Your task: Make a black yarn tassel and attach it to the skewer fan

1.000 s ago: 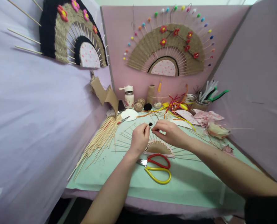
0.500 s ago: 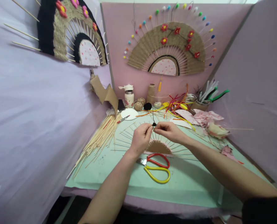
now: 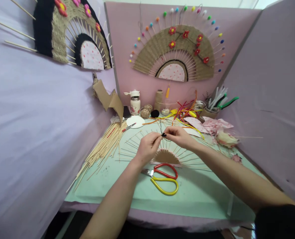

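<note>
Fingertips of both hands meet at a black yarn bundle point(image 3: 163, 135), where a second ago a gap parts them and the bundle sticks up over the left hand point(image 3: 148, 147); a thin dark loop now hangs below the right hand point(image 3: 178, 136). Nearest on the counter point(image 3: 199, 196), the scissors point(image 3: 159, 179) lie with their handles to the right, the blade end partly behind the left forearm. Just beyond, the half-round brown panel point(image 3: 166, 157) lies flat, its sticks fanned out beneath the hands.

Above it, the left hand curls with thumb and forefinger pinching the bundle from the left; the right hand pinches its other side. To work such fine yarn well, the left pinch should stay firm and steady while the right fingers guide it, keeping the loop clear of the stick ends so it doesn't snag. Farther off, a black strand point(image 3: 161, 125) runs from the bundle towards the black yarn ball point(image 3: 154, 114), nearly straight rather than slanting as before; a little slack there would probably save tugging the ball.
</note>
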Tool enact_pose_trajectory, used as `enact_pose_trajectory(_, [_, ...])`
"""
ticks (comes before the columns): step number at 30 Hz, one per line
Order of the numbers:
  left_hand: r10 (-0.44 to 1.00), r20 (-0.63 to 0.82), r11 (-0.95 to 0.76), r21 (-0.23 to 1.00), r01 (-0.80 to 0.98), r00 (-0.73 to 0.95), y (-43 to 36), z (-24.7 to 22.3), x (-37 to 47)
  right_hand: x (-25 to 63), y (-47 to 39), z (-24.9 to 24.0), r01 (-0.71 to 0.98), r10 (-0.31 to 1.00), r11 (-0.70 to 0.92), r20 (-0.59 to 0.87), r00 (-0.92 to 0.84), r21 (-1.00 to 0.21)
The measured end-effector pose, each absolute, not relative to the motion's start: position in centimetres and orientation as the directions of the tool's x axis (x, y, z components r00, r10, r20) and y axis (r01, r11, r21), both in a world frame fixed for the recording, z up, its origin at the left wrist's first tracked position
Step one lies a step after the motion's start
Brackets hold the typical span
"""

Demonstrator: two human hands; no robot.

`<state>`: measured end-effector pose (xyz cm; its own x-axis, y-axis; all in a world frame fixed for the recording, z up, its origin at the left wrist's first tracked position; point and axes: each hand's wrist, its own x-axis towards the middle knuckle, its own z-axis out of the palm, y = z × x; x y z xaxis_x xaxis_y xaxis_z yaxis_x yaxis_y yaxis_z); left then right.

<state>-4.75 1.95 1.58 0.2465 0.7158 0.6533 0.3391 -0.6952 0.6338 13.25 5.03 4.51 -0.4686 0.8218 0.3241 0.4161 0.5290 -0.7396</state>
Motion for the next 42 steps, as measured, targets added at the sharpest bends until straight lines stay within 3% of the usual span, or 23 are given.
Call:
enact_pose_trajectory(3, [0.728,0.68,-0.658,0.657,0.368,0.089,2.0,1.5,-4.6,12.2,3.1,3.6,0.442,0.816,0.557,0.365,-0.449,-0.703])
enact_pose_trajectory(6, [0.754,0.653,-0.609,0.648,0.457,0.078,2.2,1.1,-4.4,11.5,1.8,4.4,0.522,0.645,0.761,0.531,-0.55,-0.385])
enact_pose_trajectory(8, [0.779,0.608,-0.585,0.615,0.528,0.153,2.3,0.9,-4.4,11.7,2.0,5.6,0.536,0.533,0.827,0.537,-0.654,-0.167])
enact_pose_trajectory(10, [0.775,0.567,-0.614,0.57,0.546,0.279,2.3,0.9,-4.5,12.2,2.9,6.8,0.517,0.49,0.851,0.493,-0.719,-0.093])
enact_pose_trajectory(12, [0.732,0.548,-0.681,0.553,0.48,0.406,2.1,1.2,-4.7,12.9,4.2,7.3,0.488,0.526,0.847,0.46,-0.715,-0.211])
enact_pose_trajectory(14, [0.686,0.566,-0.726,0.574,0.378,0.458,1.9,1.7,-4.9,13.3,5.2,7.0,0.429,0.637,0.757,0.41,-0.653,-0.492])
enact_pose_trajectory(16, [0.685,0.612,-0.726,0.615,0.306,0.396,1.7,2.0,-4.9,13.2,5.4,5.9,0.318,0.754,0.568,0.325,-0.571,-0.759])
enact_pose_trajectory(18, [0.715,0.652,-0.699,0.655,0.287,0.252,1.6,2.2,-4.9,12.6,4.8,4.6,0.235,0.833,0.42,0.27,-0.482,-0.877])
enact_pose_trajectory(21, [0.761,0.645,-0.625,0.701,0.344,0.069,1.8,2.0,-4.8,11.4,3.0,3.6,0.339,0.86,0.474,0.344,-0.378,-0.812])
enact_pose_trajectory(24, [0.801,0.592,-0.559,0.69,0.46,0.086,2.2,1.5,-4.7,10.9,2.1,4.7,0.556,0.694,0.714,0.532,-0.484,-0.426])
enact_pose_trajectory(26, [0.826,0.531,-0.539,0.65,0.535,0.189,2.5,1.3,-4.8,11.3,2.7,6.1,0.559,0.551,0.813,0.522,-0.652,-0.16])
enact_pose_trajectory(27, [0.832,0.496,-0.543,0.631,0.554,0.25,2.5,1.3,-4.9,11.6,3.4,6.6,0.523,0.504,0.846,0.482,-0.717,-0.107])
enact_pose_trajectory(28, [0.828,0.467,-0.558,0.62,0.552,0.312,2.6,1.3,-5.0,12.0,4.1,7.0,0.481,0.482,0.868,0.445,-0.755,-0.124])
enact_pose_trajectory(30, [0.797,0.451,-0.603,0.634,0.484,0.402,2.4,1.5,-5.2,12.8,5.6,7.0,0.409,0.526,0.845,0.395,-0.753,-0.346])
enact_pose_trajectory(33, [0.767,0.513,-0.629,0.721,0.29,0.386,2.0,2.1,-5.3,13.0,6.3,5.3,0.222,0.725,0.531,0.304,-0.618,-0.818])
enact_pose_trajectory(35, [0.797,0.542,-0.594,0.783,0.183,0.266,1.8,2.3,-5.2,12.3,5.6,3.8,0.07,0.831,0.349,0.274,-0.484,-0.934])
enact_pose_trajectory(38, [0.847,0.527,-0.531,0.839,0.121,0.059,1.8,2.1,-4.9,10.7,3.5,2.7,0.12,0.893,0.404,0.363,-0.265,-0.907])
enact_pose_trajectory(42, [0.853,0.519,-0.503,0.847,0.173,-0.057,2.1,1.6,-4.4,9.2,1.8,3.0,0.441,0.735,0.66,0.645,-0.211,-0.608])
